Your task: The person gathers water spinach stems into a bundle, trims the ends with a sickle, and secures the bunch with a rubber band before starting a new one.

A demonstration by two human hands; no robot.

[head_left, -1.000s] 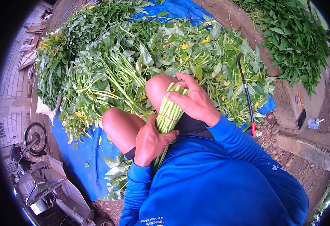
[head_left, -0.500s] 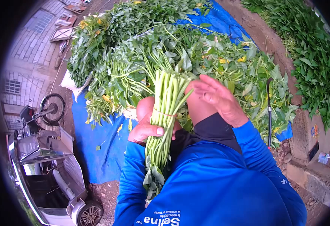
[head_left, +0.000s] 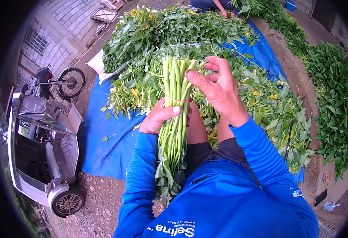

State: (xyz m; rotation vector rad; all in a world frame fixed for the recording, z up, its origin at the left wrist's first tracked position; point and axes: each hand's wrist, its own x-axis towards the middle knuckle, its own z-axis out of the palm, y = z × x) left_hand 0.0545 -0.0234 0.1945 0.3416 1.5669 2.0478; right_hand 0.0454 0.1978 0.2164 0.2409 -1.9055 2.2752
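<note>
A bundle of long green stems (head_left: pixel 176 135) stands upright in front of my blue shirt, cut ends up and leaves hanging at the bottom. My left hand (head_left: pixel 162 116) wraps round the stems near a thin reddish band (head_left: pixel 177 99). Beside the cut ends, my right hand (head_left: pixel 218 84) has its thumb and fingers bent toward a stem at the top right of the bundle. Whether the fingertips pinch that stem is hard to tell.
Heaps of leafy greens (head_left: pixel 142 51) lie on a blue tarp (head_left: pixel 102 135). More greens (head_left: pixel 334 103) line the right. A vehicle with sidecar (head_left: pixel 43 146) stands left. A dark curved tool (head_left: pixel 289 139) is at right. Another person's hands (head_left: pixel 224 14) show at the top.
The view has shifted, bringing the other person into sight. My right hand has gone from spread fingers to bent ones beside the cut ends. My left hand keeps its hold on the bundle.
</note>
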